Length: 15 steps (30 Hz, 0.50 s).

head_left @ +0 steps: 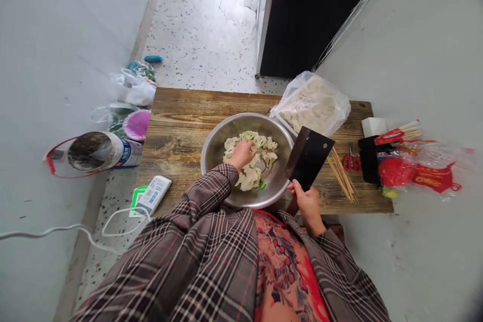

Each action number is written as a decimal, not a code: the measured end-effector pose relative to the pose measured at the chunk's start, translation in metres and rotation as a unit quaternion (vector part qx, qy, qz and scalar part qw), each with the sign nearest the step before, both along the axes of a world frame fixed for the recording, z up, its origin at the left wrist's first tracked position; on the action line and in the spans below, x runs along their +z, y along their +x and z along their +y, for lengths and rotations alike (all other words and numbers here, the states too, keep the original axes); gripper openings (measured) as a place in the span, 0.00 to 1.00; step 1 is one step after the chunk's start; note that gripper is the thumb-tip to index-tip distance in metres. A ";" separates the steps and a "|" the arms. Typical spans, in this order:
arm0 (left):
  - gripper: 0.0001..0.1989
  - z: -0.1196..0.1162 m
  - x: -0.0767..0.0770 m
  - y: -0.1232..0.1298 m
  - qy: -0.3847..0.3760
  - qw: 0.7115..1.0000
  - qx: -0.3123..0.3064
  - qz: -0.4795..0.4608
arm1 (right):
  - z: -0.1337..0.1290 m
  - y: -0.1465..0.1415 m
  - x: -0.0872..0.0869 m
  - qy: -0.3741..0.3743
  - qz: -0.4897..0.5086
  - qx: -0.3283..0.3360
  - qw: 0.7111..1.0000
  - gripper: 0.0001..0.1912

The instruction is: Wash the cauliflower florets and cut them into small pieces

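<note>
Cut cauliflower florets [249, 179] and a bit of green leaf [261, 183] lie in a wide steel basin [206, 161] at the table's front edge. My left hand [242, 155] reaches into the basin, its fingers curled closed among the florets; whatever is between them is hidden. With my right hand [308, 205] I grip a cleaver [310, 157] with a broad dark blade. The blade points up and away from me, over the basin's right rim.
The wooden table [177, 126] also carries a clear plastic bag [315, 103] of pale pieces, wooden skewers [341, 176], red-handled scissors [351, 161] and a white box [374, 127]. Left of it stand a bucket [130, 153] and a pink bowl [138, 125]. A white cable [85, 234] runs at lower left.
</note>
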<state>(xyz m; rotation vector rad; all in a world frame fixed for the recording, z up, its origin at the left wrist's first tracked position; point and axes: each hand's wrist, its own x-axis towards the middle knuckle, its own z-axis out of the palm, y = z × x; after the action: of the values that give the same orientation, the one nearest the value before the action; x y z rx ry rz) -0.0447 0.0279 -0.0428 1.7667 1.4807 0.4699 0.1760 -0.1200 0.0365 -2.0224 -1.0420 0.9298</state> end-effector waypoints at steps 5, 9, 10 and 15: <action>0.06 0.018 -0.017 0.030 -0.046 0.994 0.072 -0.068 | -0.006 -0.008 0.001 -0.018 0.000 -0.001 1.000 0.23; 0.03 0.028 -0.023 0.031 -0.078 0.978 0.125 -0.146 | -0.006 -0.012 0.002 -0.016 0.010 0.004 1.000 0.22; 0.04 0.029 -0.022 0.027 -0.085 0.975 0.130 -0.158 | -0.006 -0.012 0.002 -0.015 0.011 0.004 1.000 0.22; 0.10 0.015 -0.007 -0.008 -0.150 0.931 0.168 -0.287 | -0.001 -0.012 0.006 -0.021 0.015 0.002 1.000 0.23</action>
<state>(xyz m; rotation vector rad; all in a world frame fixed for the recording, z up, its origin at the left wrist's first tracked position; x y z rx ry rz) -0.0523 0.0432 -0.0501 1.0138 1.3340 0.8074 0.1642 -0.1213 0.0425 -2.0350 -1.0185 0.9885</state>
